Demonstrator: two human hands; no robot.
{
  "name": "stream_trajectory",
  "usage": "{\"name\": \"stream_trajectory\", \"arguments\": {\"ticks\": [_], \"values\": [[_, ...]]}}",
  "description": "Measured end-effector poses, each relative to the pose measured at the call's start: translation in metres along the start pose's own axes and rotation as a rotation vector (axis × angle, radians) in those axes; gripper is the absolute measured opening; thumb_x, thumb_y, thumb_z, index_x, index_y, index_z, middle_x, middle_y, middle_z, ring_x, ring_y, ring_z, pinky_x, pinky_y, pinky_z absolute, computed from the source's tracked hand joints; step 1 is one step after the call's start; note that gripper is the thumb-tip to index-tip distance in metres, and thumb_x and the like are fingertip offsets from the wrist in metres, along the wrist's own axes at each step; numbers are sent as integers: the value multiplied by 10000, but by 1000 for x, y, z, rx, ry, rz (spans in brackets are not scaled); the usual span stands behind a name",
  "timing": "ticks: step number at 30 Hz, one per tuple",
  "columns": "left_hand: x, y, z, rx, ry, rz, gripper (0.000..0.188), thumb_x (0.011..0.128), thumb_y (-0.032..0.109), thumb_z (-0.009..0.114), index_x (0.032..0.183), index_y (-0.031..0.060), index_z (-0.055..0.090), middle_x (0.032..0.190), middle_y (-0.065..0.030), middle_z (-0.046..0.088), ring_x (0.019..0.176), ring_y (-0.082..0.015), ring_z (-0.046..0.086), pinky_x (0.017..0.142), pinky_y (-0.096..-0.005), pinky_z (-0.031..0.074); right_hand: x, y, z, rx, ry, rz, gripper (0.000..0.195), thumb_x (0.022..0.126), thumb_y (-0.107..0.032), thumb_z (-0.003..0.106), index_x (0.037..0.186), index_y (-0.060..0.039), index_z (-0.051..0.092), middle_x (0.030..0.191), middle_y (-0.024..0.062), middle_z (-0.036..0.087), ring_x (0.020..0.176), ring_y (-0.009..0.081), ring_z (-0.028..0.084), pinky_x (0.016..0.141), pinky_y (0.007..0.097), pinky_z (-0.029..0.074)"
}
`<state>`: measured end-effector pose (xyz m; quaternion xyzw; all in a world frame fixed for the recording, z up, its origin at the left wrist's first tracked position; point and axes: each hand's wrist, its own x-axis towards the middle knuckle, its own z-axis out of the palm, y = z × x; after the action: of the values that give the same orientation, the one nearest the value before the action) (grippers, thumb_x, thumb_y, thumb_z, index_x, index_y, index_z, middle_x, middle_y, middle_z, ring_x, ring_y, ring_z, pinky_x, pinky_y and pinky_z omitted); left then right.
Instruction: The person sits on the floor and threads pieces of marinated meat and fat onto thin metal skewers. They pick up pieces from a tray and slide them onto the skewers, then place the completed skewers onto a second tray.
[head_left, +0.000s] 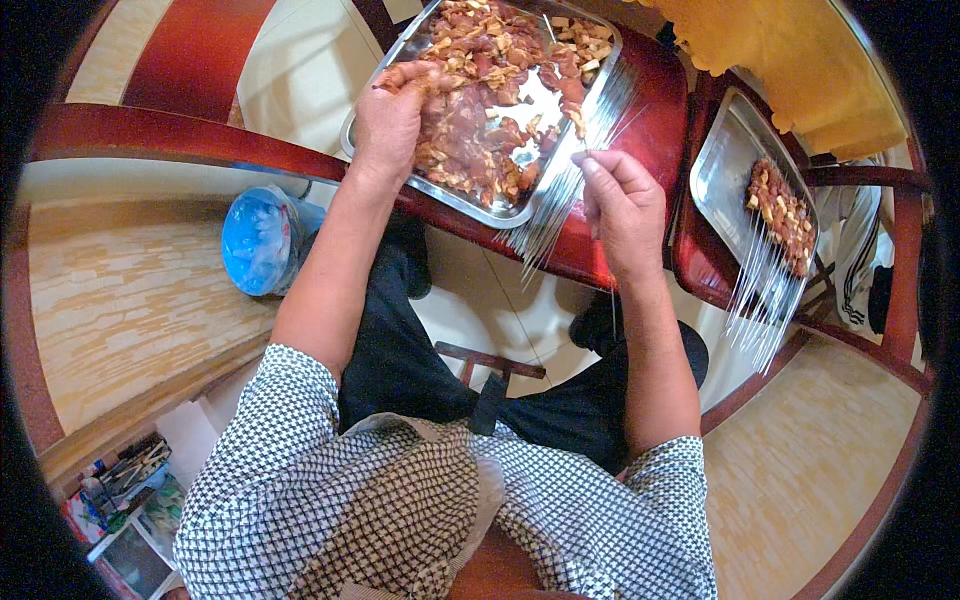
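In my right hand (626, 206) is the lower end of a thin metal skewer, pinched between thumb and fingers. Pieces of marinated meat (571, 94) are threaded along its upper part, which points away from me over the tray's right side. My left hand (390, 116) is above the left side of a rectangular metal tray (499, 219), its fingertips at the raw meat pieces (480, 97); whether they grip a piece is unclear. Paler chunks (589, 45) lie in the tray's far right corner. Bare metal skewers (551, 210) lie in a bundle along the tray's right edge.
The tray rests on a glossy red wooden seat (660, 97). To the right, a second metal tray (720, 150) holds loaded meat skewers (780, 214), their handles overhanging its near edge. A blue lined bin (251, 240) stands at left. Yellow cloth (810, 60) hangs at the far right.
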<state>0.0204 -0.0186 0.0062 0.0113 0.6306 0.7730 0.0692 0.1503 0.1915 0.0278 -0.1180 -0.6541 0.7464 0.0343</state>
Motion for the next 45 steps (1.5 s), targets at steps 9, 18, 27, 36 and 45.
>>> {"name": "stream_trajectory", "arguments": {"ticks": [9,18,27,36,45], "values": [[-9,-11,25,1041,-130,410,184,750,139,662,866,5,613,810,-173,625,763,-287,620,677,-351,490,3,-4,-9,-35,34,-10,126,868,-133,592,891,-21,644,651,-60,527,549,18,429,479,185,346],[26,-12,31,1439,-33,614,226,745,196,630,851,0,589,782,-198,611,748,-366,611,656,-442,497,5,-11,-8,-20,7,9,152,870,-138,571,874,-4,642,610,-51,510,529,28,435,468,195,344],[41,-4,53,1647,-114,447,208,775,216,589,859,26,585,829,-198,632,780,-362,620,676,-449,497,12,0,-14,-23,40,-22,168,851,-163,595,854,-1,643,619,-33,541,536,42,468,481,211,372],[76,4,46,1701,-259,258,280,759,238,577,917,9,613,871,-216,635,828,-337,629,737,-412,488,13,-3,-16,-37,22,-63,168,828,-165,609,828,-2,649,625,0,573,539,62,500,496,234,406],[33,29,38,376,-203,-255,165,809,73,603,951,-12,609,857,-83,635,721,-162,606,633,-295,498,11,-7,-24,-62,28,-61,176,827,-168,598,807,1,642,634,12,589,543,76,527,517,244,433]]}}
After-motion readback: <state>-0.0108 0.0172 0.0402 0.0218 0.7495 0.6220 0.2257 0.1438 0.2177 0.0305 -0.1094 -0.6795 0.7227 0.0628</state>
